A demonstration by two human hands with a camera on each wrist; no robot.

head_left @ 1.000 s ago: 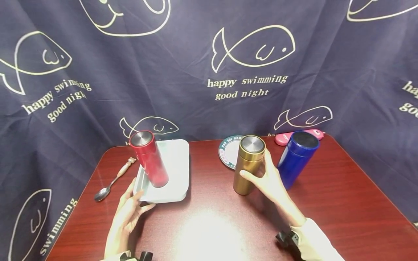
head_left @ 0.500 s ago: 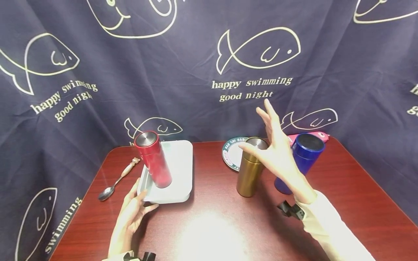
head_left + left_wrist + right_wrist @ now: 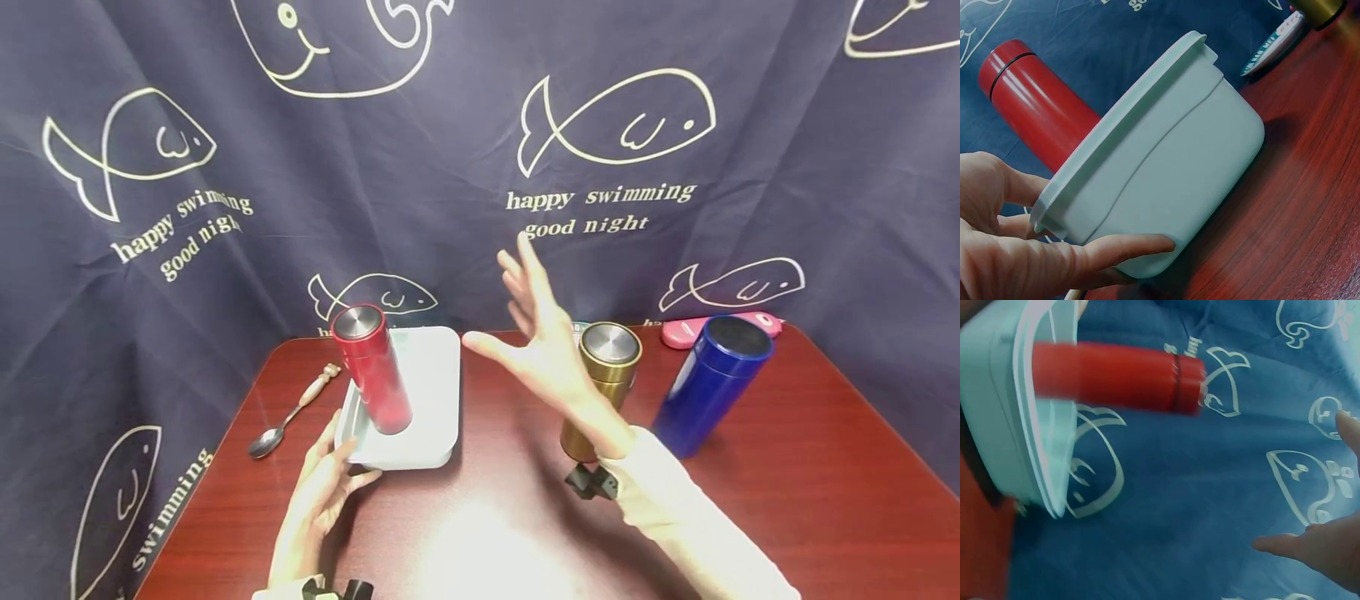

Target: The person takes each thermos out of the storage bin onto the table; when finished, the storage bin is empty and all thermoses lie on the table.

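A red vacuum flask [image 3: 382,383] stands inside a pale green plastic basin [image 3: 438,400], its top rising well above the rim. My left hand [image 3: 322,487] grips the basin's near left corner. In the left wrist view the thumb [image 3: 1141,247] lies along the outer wall and the other fingers go behind the rim. My right hand [image 3: 543,342] is in the air above the table, fingers spread and holding nothing, between the basin and a gold flask [image 3: 611,343]. The right forearm partly hides the gold flask. A blue flask [image 3: 712,383] stands to its right.
Left of the basin lies a spoon [image 3: 300,408] with a light handle. A pink object [image 3: 682,333] rests at the back right, behind the blue flask. A round plate [image 3: 1272,44] lies near the gold flask. Dark patterned cloth [image 3: 465,167] hangs behind the table.
My right hand has released the gold flask, risen and moved left toward the basin. The gold flask stays standing. My left hand keeps its grip on the basin. The head view has shifted slightly.
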